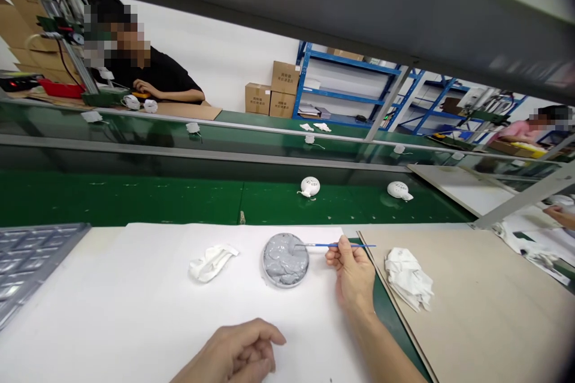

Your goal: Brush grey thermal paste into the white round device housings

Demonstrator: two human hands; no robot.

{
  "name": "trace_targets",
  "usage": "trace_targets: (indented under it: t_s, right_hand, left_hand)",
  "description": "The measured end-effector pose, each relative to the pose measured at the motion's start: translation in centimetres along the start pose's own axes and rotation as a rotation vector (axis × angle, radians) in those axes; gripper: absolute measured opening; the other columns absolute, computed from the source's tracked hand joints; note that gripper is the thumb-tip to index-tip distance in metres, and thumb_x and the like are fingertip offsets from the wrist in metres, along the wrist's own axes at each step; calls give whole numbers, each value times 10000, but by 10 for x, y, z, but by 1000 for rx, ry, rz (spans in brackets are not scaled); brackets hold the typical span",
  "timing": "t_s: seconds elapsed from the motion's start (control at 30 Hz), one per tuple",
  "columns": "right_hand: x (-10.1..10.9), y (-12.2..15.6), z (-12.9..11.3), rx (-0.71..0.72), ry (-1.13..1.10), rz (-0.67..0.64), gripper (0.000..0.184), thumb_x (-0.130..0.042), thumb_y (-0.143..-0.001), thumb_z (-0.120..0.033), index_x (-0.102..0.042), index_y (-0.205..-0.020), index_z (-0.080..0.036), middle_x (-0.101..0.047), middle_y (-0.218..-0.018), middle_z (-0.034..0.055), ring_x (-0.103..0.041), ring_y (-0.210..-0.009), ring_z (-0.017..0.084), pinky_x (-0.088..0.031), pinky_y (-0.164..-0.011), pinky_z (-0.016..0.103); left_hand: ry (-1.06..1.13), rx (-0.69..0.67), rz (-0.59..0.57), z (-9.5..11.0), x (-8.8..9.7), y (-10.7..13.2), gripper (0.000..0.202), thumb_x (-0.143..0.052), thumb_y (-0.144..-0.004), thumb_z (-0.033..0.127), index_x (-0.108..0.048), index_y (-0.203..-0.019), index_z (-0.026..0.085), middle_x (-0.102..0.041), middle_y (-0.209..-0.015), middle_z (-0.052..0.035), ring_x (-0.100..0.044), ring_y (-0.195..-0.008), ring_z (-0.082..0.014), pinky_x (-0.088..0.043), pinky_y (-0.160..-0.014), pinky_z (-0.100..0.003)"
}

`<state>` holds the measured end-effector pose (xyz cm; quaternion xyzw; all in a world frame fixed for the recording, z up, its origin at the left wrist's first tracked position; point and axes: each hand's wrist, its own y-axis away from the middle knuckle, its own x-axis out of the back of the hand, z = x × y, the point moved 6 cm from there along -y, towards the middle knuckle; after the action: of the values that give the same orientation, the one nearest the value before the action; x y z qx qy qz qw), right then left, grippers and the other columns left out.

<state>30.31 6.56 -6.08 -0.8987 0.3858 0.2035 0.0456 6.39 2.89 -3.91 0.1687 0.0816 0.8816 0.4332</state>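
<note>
My right hand (353,272) pinches a thin blue brush (336,245) and holds it level, its tip resting on the grey paste in a round dish (285,260). The dish stands on a white sheet (135,299) in front of me. Near the bottom edge my left hand (240,350) rests on the sheet with its fingers curled in, and I cannot make out anything inside them. A crumpled white cloth (211,261) lies left of the dish.
Another crumpled white cloth (408,278) lies on a brown board (485,311) to the right. A grey moulded tray (27,257) sits at the left. Behind runs a green conveyor (157,197) carrying two white round parts (309,186). Other people sit at far benches.
</note>
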Motion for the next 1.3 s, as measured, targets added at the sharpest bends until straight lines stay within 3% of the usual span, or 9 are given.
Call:
trace_targets:
  t_s: [0.13,0.27,0.37,0.47,0.63,0.87,1.1,1.2,1.3]
  right_hand:
    - [1,-3,4,17,10,-3,382,-759,-632,-467,-571,-696,-142,-619,-592,31,-579,-506,138,-486,-461,242]
    - [3,-6,9,18,11,-9,392,-765,-628,-466,-579,-722,-133,-638,-616,44,-598,-520,150,-509,-480,258]
    - [4,-7,10,10,-20,-3,393,-784,-614,-441,-581,-743,-130,-646,-639,41,-605,-533,148,-516,-490,254]
    - [4,-5,8,-1,-33,8,378,-778,-632,-428,-580,-754,-129,-643,-636,34,-605,-541,140,-515,-491,238]
    - [1,-3,7,-17,-32,22,357,-760,-668,-418,-584,-769,-123,-649,-653,37,-611,-559,131,-520,-502,221]
    - [-2,-3,10,-52,-47,-25,393,-793,-630,-399,-586,-801,-111,-675,-733,63,-648,-615,159,-552,-545,244]
    - [-9,3,11,-84,-72,-73,413,-809,-611,-377,-592,-823,-97,-688,-788,92,-670,-673,177,-565,-590,239]
    - [-8,1,10,-72,-73,-70,413,-808,-611,-378,-593,-824,-98,-688,-784,88,-671,-676,177,-566,-594,242]
    - [-7,-2,11,-59,-71,-68,410,-804,-613,-386,-592,-818,-100,-687,-778,80,-671,-672,176,-565,-595,243]
  left_hand:
    - [-411,-267,208,53,59,-33,254,-420,-903,258,-555,-1117,239,-631,-1038,-52,-604,-902,-170,-492,-788,-258]
    - [-1026,-483,244,102,87,-112,483,-418,-828,21,-475,-1262,225,-386,-1410,-81,-407,-1260,-232,-366,-1028,-372]
    - [-1142,-463,176,114,87,-181,572,-399,-788,-75,-500,-1258,235,-256,-1496,-68,-283,-1337,-288,-309,-1059,-455]
    - [-1219,-385,152,115,79,-233,405,-467,-855,34,-537,-1211,213,-256,-1491,-73,-243,-1344,-329,-290,-1040,-564]
    - [-1292,-200,133,107,84,-271,315,-566,-866,235,-541,-1176,186,-433,-1357,-91,-425,-1223,-283,-374,-995,-532]
    - [-1256,77,247,81,149,-250,315,-554,-875,278,-532,-1166,159,-517,-1241,-98,-533,-1084,-247,-462,-900,-471]
    - [-1030,124,472,62,215,-178,478,-627,-809,354,-476,-1213,147,-549,-1188,-116,-558,-1045,-262,-455,-894,-463]
    - [-881,111,591,61,222,-128,671,-660,-715,509,-411,-1229,157,-594,-1133,-118,-593,-1011,-279,-489,-846,-385]
    - [-619,39,637,61,200,-71,660,-577,-727,607,-385,-1215,207,-610,-1125,-74,-626,-976,-233,-521,-761,-280]
